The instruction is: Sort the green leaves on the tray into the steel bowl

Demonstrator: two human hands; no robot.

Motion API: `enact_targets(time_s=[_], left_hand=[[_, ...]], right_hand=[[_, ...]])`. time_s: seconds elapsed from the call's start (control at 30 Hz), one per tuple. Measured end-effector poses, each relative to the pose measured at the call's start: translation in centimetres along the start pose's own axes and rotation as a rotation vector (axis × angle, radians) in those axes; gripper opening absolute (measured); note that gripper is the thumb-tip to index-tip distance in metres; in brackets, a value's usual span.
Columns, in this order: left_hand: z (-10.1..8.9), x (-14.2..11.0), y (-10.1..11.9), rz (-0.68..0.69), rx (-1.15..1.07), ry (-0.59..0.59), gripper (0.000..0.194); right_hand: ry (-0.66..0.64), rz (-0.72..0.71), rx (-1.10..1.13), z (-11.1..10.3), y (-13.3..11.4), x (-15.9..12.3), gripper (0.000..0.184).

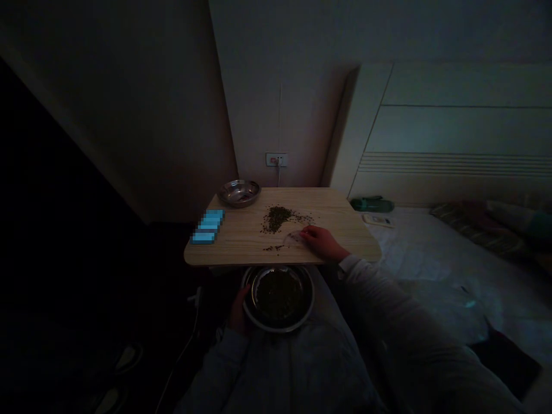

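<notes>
My right hand [321,241] is closed over the small table, pinching a thin see-through piece [293,238] that looks like clear plastic. Just beyond it lies a pile of small dark green grains [278,217], with loose ones scattered to the right. A short line of grains [273,248] sits nearer the front edge. On my lap, below that edge, rests a round metal bowl [311,299] with a dark layer of similar grains inside. My left hand [239,307] grips the left side of its rim; those fingers are partly lost in the dark.
A second metal bowl [240,194] stands at the table's back left, near a lit, blurred-out screen [208,226]. The wooden tabletop [345,230] has rounded corners. Right of it, a green bottle [372,204] and a pale remote [378,221] lie on the bed. A cable [185,348] hangs at left.
</notes>
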State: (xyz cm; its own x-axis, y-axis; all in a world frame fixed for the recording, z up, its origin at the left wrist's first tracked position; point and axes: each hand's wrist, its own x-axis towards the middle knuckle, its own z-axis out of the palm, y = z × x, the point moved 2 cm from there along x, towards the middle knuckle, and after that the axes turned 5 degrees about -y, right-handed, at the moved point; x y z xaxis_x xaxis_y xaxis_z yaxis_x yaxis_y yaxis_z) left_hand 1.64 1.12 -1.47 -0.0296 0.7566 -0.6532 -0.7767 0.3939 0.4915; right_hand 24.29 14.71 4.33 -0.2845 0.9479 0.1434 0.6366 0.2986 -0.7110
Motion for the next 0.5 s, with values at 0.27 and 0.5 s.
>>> enact_targets(time_s=[0.27, 0.5], left_hand=[[0.1, -0.2, -0.1, -0.006, 0.018, -0.032, 0.024], [-0.8, 0.8, -0.4, 0.058, 0.032, -0.062, 0.018]], right_hand=[[-0.035, 0.048, -0.027, 0.0, -0.8, -0.8, 0.023], [-0.025, 0.020, 0.003, 0.7, -0.7, -1.5, 0.027]])
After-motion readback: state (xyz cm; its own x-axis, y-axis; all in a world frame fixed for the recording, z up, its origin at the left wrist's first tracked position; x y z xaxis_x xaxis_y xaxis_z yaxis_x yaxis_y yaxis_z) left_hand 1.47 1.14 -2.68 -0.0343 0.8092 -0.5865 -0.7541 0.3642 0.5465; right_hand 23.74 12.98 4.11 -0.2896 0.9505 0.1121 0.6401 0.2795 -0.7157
